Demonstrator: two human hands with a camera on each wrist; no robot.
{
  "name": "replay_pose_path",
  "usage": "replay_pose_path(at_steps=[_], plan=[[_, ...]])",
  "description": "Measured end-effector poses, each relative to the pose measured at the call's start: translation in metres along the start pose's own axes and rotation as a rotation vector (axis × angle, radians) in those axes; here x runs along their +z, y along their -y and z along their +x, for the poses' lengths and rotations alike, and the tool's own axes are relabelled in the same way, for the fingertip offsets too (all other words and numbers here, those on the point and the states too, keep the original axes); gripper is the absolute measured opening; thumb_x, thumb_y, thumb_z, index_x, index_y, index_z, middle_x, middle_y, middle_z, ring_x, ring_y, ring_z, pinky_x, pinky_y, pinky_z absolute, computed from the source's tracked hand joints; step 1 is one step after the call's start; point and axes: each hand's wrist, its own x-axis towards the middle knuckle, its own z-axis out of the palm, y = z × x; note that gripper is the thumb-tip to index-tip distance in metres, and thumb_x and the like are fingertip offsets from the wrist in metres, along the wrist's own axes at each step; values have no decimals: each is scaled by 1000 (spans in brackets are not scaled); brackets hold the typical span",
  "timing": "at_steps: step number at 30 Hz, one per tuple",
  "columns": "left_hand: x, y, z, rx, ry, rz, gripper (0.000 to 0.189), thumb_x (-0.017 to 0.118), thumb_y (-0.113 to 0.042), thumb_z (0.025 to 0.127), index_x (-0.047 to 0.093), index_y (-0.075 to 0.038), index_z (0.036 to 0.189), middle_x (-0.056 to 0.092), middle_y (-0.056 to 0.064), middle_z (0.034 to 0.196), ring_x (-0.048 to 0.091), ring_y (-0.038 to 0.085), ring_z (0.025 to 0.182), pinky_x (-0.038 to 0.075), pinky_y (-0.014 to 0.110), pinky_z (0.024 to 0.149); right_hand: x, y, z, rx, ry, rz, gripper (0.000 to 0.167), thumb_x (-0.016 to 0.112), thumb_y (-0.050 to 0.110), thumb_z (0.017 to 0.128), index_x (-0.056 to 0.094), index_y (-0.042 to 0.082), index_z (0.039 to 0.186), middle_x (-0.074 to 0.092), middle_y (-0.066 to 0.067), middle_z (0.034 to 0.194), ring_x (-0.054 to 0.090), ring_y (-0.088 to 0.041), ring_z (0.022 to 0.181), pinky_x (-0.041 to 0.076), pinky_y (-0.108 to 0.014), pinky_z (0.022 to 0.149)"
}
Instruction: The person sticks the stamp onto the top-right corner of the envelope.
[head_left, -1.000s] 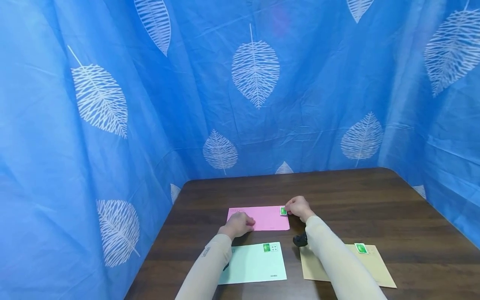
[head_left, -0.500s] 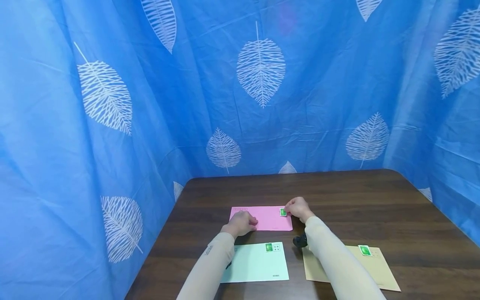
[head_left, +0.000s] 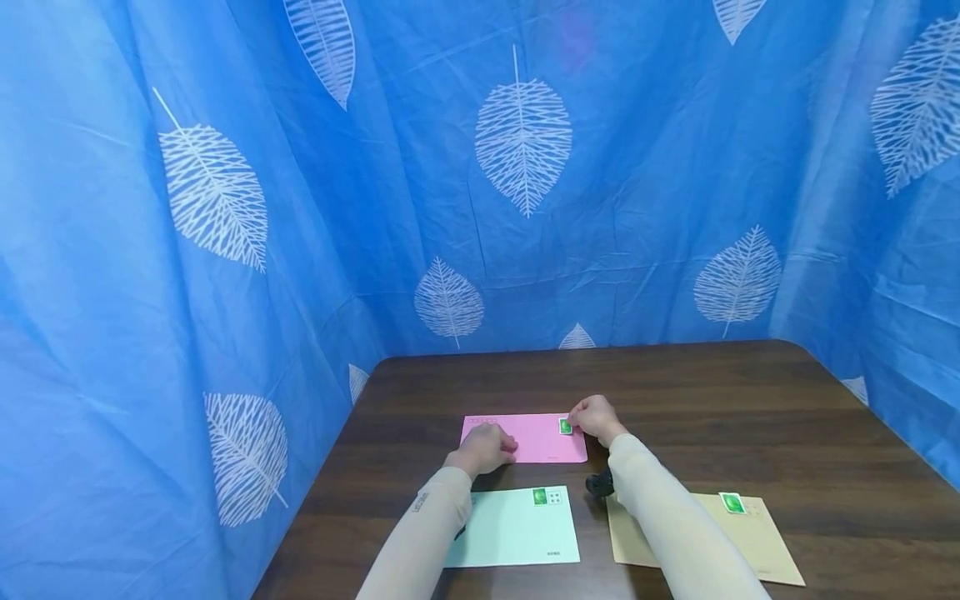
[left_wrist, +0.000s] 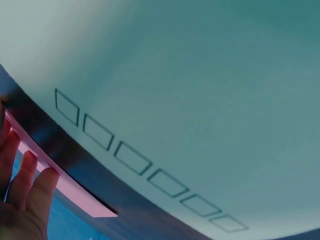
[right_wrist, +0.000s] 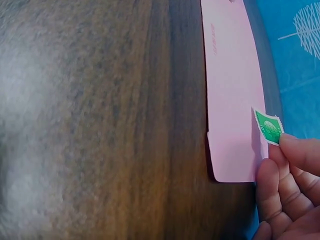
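Between the thumb and fingers of my right hand (head_left: 596, 419), a small green stamp (right_wrist: 270, 128) with a white border is pinched. It is over the upper right corner of a pink envelope (head_left: 536, 442), and one edge is tilted up off the paper in the right wrist view. My left hand (head_left: 483, 449) rests on the left part of that envelope, its fingertips touching the paper near the lower edge. In the left wrist view its fingers (left_wrist: 42, 192) lie fairly straight against the pink envelope.
Nearer me lies a mint green envelope (head_left: 517, 533) with a green stamp (head_left: 540, 497) beside a printed box. To the right, under my right forearm, is a tan envelope (head_left: 750, 546) with a stamp (head_left: 732, 503) overhanging its top edge. A blue leaf-patterned curtain (head_left: 637, 167) surrounds the wooden table (head_left: 675, 375).
The head view has shifted slightly. The stamp in my right hand has moved a little left relative to the pink envelope's corner. My left hand stays on the envelope.
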Motion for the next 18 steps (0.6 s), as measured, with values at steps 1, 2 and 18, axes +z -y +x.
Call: replay_pose_path(at_steps=[1,2,18], plan=[[0,0,0,-5,0,-5,28,76,-23,89,76,-23,117,73,-5,118,65,17,110,54,38,102,0,0,0,1,0,1,11,69,7,90,71,-4,87,65,-13,84,58,-24,75,50,-25,63],[0,-1,0,-6,-1,-9,28,77,-22,89,76,-23,117,73,-5,117,65,17,110,54,39,102,1,0,0,1,0,3,11,69,6,90,70,-5,87,65,-13,84,58,-23,75,50,-25,62],[2,-2,-2,8,-10,6,25,76,-22,89,77,-22,115,73,-5,117,65,17,111,54,38,102,9,0,1,-35,-5,9,10,68,4,89,71,-6,87,65,-14,82,56,-22,72,47,-24,58]])
